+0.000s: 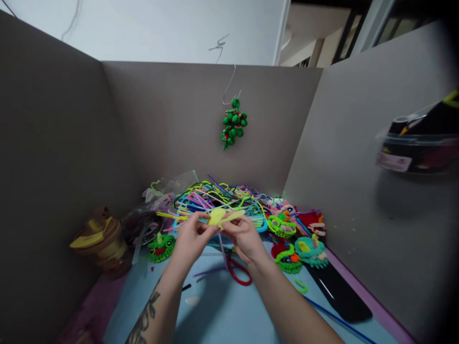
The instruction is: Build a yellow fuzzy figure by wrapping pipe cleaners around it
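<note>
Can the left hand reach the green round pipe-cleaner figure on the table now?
Probably yes, but not at once. The green round pipe-cleaner figure lies close beside the left hand, nothing between them; yet this hand and the right hand both pinch a yellow fuzzy pipe-cleaner piece.

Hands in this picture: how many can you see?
2. The left hand and the right hand meet at centre, both pinching a yellow fuzzy piece before the pile of pipe cleaners. No other hands show.
</note>
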{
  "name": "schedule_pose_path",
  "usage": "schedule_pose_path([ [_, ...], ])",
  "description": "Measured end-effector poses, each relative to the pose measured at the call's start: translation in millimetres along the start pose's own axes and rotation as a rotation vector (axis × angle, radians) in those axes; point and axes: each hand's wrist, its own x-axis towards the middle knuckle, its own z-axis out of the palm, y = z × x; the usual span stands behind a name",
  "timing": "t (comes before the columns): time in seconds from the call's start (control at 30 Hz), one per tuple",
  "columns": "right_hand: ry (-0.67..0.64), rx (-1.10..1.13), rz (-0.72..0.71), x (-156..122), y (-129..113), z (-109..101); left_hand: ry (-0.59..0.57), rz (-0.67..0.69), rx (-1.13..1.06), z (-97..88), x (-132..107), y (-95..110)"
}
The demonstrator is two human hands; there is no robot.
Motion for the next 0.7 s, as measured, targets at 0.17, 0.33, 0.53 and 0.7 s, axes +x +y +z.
schedule_pose_path([
  [0.17,-0.084,-0.006,-0.047,2,6,1,-0.01,-0.016,-0.067,3.0,2,-6],
  [0.33,-0.042,-0.007,-0.095,4,13,-1,-0.033,0.012,-0.033,6.7,2,-11],
  [0.53,0.111,-0.031,-0.186,16,8,-11,-0.043,0.076,0.079,10.4,0,-7],
  [0.7,0.204,-0.021,-0.208,30,-17,-33,-0.046,0.113,0.217,-8.6,-3,3],
])
